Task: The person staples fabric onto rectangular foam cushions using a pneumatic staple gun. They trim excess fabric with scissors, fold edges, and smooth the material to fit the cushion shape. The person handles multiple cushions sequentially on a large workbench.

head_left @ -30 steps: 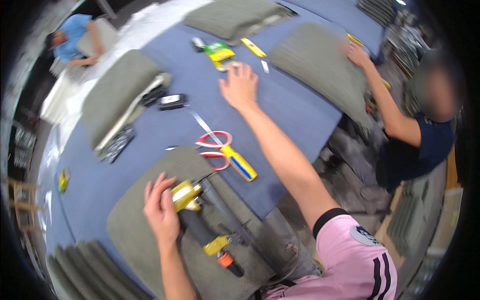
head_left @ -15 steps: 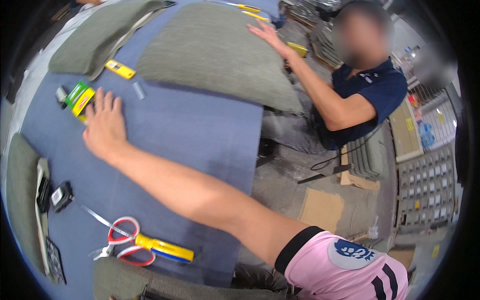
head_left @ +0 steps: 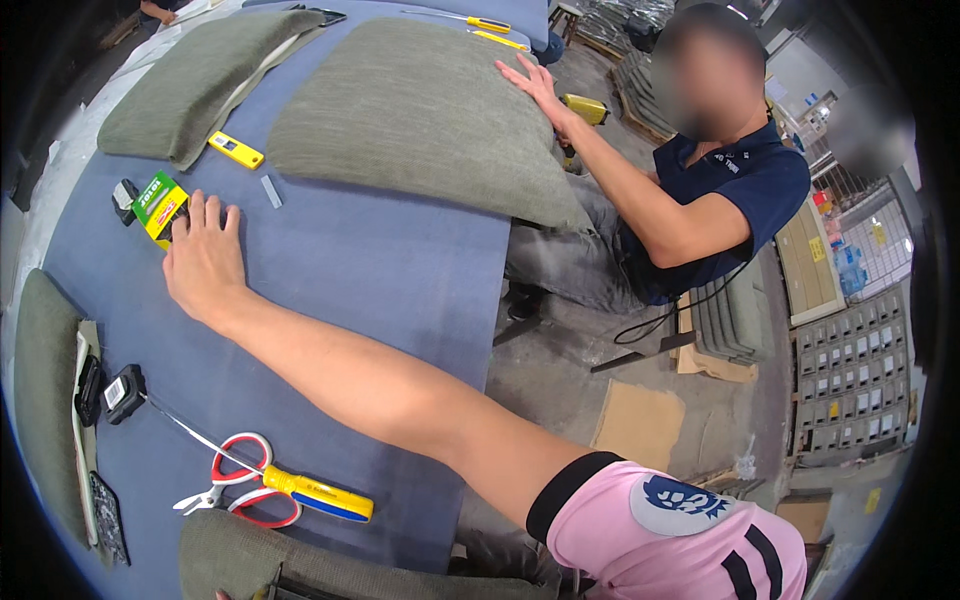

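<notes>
My right hand (head_left: pixel 207 257) reaches far across the blue tabletop, palm down, fingers stretched out. Its fingers meet the edge of a small green and yellow box (head_left: pixel 158 206); it does not look gripped. Beyond the box sits a small black and silver item (head_left: pixel 125 201). A yellow flat tool (head_left: pixel 236 150) and a thin grey strip (head_left: pixel 272 192) lie past my fingertips. Of my left hand (head_left: pixel 221 595), only what seems a fingertip shows at the lower edge, by a grey-green cushion (head_left: pixel 330 558). A yellow-handled screwdriver (head_left: pixel 320 495) rests across red-and-white scissors (head_left: pixel 245 500).
A co-worker at the right lays a hand on a large grey-green cushion (head_left: pixel 400 110); a yellow tool (head_left: pixel 586 108) is beside that arm. More cushions lie at far left (head_left: pixel 205 85) and left (head_left: pixel 48 390). A black labelled device (head_left: pixel 124 393) and phone-like slab (head_left: pixel 108 520) are nearby.
The view has shifted slightly, moving the far objects a little down in the picture. My right hand stays at the green and yellow box. The co-worker's hand remains at the cushion.
</notes>
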Demonstrator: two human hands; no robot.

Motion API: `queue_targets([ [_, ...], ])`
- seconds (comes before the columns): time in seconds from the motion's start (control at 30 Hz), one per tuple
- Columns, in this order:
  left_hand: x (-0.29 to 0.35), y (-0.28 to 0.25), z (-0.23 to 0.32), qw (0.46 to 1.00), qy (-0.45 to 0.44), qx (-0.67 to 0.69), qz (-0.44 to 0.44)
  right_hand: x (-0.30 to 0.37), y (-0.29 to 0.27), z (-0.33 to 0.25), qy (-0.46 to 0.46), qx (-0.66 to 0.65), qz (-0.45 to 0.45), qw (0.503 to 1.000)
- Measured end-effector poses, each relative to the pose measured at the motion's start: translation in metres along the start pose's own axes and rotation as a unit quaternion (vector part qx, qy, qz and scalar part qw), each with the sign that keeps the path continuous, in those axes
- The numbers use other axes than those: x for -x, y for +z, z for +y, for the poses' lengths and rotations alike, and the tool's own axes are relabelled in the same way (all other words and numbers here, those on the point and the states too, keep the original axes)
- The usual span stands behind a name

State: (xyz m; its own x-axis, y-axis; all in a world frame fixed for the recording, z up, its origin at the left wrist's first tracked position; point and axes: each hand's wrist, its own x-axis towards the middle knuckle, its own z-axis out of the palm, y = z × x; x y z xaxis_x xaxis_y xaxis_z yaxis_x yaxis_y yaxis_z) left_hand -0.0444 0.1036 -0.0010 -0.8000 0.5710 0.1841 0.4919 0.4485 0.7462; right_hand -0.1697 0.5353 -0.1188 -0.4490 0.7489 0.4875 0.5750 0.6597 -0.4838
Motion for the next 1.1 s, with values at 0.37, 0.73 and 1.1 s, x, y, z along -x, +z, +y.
queue_targets([
  [0.37, 0.005, -0.005, -0.016, 0.997, -0.019, 0.067, 0.045, 0.005, 0.016, 0.018, -0.032, 0.083, 0.028, 0.996],
  [0.73, 0.003, 0.003, -0.017, 0.983, -0.056, 0.152, 0.086, 0.007, 0.001, 0.007, -0.003, 0.019, -0.022, 1.0],
  [1.1, 0.01, -0.003, -0.035, 0.99, -0.017, 0.118, 0.079, 0.004, -0.004, 0.004, -0.007, -0.014, -0.004, 1.0],
])
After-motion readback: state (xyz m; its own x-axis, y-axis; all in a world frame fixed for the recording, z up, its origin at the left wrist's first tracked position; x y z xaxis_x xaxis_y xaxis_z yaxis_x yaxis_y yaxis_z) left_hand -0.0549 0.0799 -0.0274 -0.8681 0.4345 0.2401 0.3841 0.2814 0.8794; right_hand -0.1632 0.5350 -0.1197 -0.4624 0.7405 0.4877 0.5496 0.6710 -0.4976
